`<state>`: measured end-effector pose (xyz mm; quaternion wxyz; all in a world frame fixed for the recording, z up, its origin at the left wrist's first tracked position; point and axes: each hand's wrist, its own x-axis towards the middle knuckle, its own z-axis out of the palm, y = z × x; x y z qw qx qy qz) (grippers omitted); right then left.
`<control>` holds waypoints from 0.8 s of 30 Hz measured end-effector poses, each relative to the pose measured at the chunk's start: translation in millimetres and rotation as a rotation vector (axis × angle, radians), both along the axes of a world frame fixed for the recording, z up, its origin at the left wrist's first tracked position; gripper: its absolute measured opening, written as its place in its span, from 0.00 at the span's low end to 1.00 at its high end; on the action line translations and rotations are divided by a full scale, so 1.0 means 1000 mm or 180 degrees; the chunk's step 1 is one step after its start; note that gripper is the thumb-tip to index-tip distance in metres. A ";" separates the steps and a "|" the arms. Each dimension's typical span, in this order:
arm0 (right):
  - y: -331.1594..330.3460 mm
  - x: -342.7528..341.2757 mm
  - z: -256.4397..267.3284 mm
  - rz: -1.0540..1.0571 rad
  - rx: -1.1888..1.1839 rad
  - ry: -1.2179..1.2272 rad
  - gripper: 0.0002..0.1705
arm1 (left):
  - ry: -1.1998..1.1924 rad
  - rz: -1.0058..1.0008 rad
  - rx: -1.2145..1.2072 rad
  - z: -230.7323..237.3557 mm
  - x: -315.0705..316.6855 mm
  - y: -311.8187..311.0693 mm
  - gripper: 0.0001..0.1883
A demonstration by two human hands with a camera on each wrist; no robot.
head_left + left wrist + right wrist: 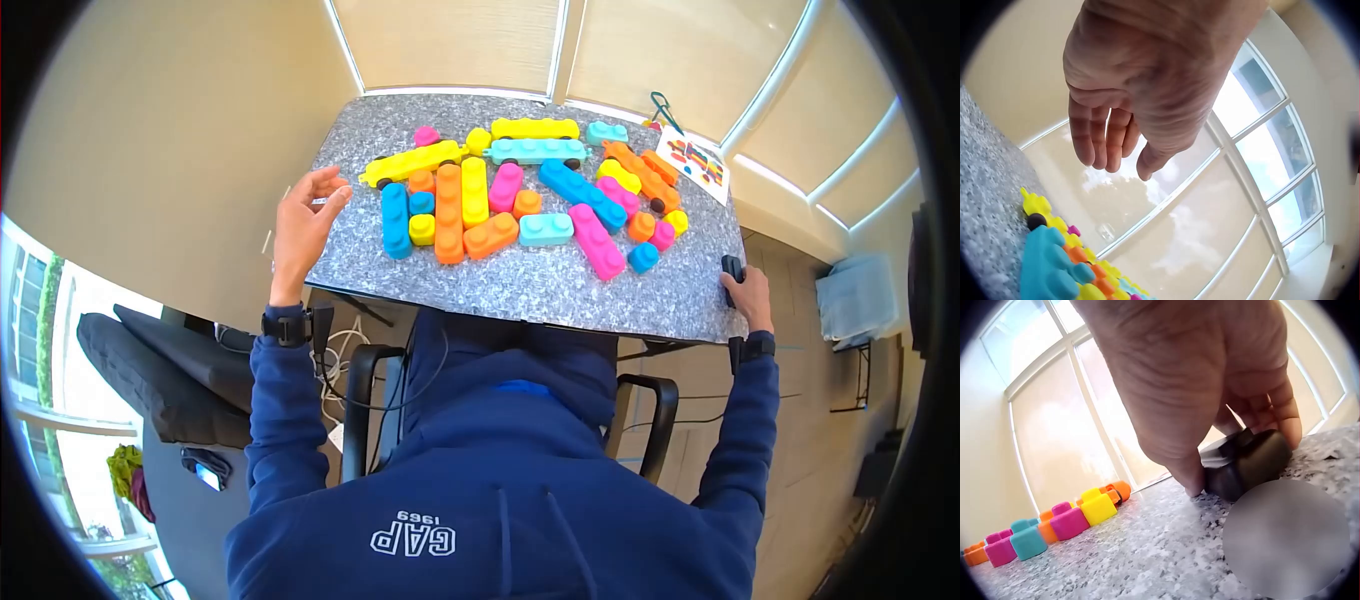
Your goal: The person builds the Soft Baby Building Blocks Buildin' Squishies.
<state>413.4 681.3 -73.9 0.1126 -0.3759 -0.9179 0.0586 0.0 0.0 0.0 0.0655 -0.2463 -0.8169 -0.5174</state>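
My left hand (308,230) is held up by the table's left edge, its fingers relaxed and holding nothing. Nearest to it are a long blue block (396,222) and a yellow wheeled base (415,163). At the right edge of the table, my right hand (752,297) grips a small black rounded object (1254,464) between thumb and fingers, low against the tabletop. Its exact kind I cannot tell. Between the hands lie several chunky studded toy blocks, among them a pink block (597,243), a light blue block (546,230) and an orange block (449,215).
The speckled grey table (480,288) stands by a wall with window panels. A printed picture sheet (708,178) and a dark green looped item (664,110) are at the back right. Chair armrests (655,420) flank my lap, and a cable (425,385) hangs from my left wrist.
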 end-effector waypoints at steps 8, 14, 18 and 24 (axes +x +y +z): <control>-0.020 0.001 -0.010 0.0009 0.0353 0.0194 0.35 | 0.0642 0.0121 -0.0750 -0.040 -0.073 0.015 0.20; -0.067 -0.033 0.026 0.0862 0.0658 0.0994 0.19 | 0.1647 -0.0418 -0.1496 -0.052 -0.119 0.066 0.21; -0.125 -0.071 0.050 0.1585 0.0597 0.1290 0.13 | 0.1577 -0.0829 -0.1822 -0.061 -0.141 0.094 0.23; -0.178 -0.151 0.089 0.2283 0.0305 0.1426 0.14 | 0.1112 -0.1039 -0.2577 -0.051 -0.151 0.109 0.29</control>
